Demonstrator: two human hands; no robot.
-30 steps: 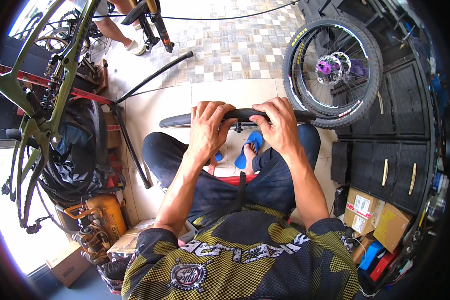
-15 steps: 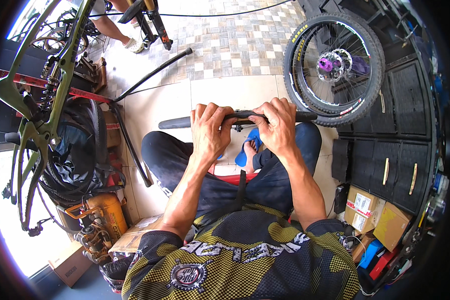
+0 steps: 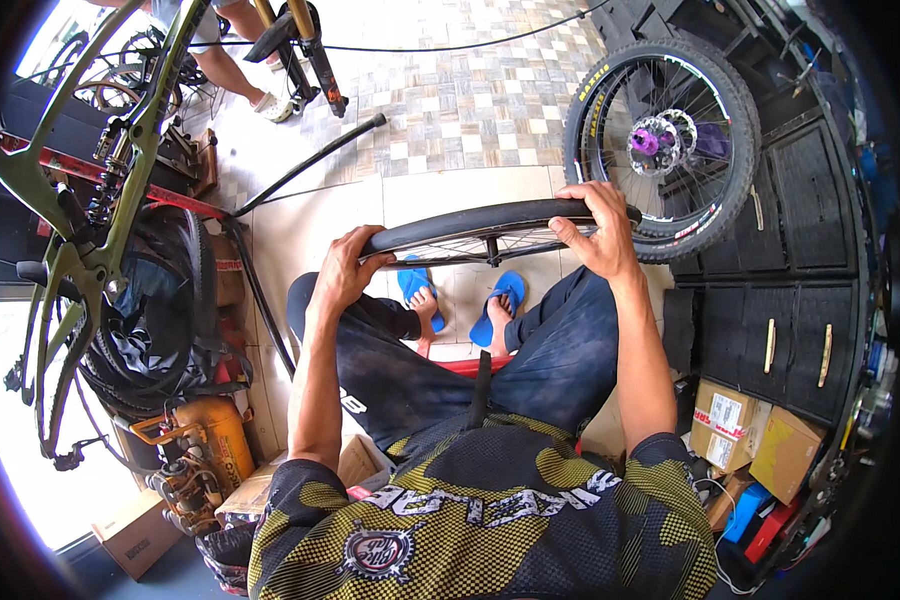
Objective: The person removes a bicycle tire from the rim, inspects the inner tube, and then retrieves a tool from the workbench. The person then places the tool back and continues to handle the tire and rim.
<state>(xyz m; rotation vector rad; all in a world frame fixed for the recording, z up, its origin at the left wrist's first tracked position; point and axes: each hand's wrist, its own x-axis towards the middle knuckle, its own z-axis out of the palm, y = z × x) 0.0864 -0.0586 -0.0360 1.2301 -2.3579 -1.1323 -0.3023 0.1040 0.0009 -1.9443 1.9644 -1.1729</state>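
I hold a bicycle wheel with a black tyre (image 3: 470, 222) upright and edge-on in front of my seated body, its hub (image 3: 492, 255) and spokes showing below the rim. My left hand (image 3: 348, 265) curls round the tyre at its left, thumb on the near side. My right hand (image 3: 598, 228) grips the tyre near its right end, thumb extended along the near side. Below the wheel are my bare feet, with blue flip-flops (image 3: 500, 310), between my bent legs.
A green bike frame (image 3: 120, 190) hangs at left beside fork legs (image 3: 305, 50), stand tubes (image 3: 320, 155), stored tyres and a yellow compressor (image 3: 220, 440). Another person's leg (image 3: 230, 70) stands behind. A wheel (image 3: 660, 140) leans against black cabinets (image 3: 800, 320) at right, above boxes (image 3: 720, 425).
My hands have moved apart along the tyre, the left leftward and downward, the right rightward and upward. The wheel now shows more of its spokes and hub, tilted higher at the right.
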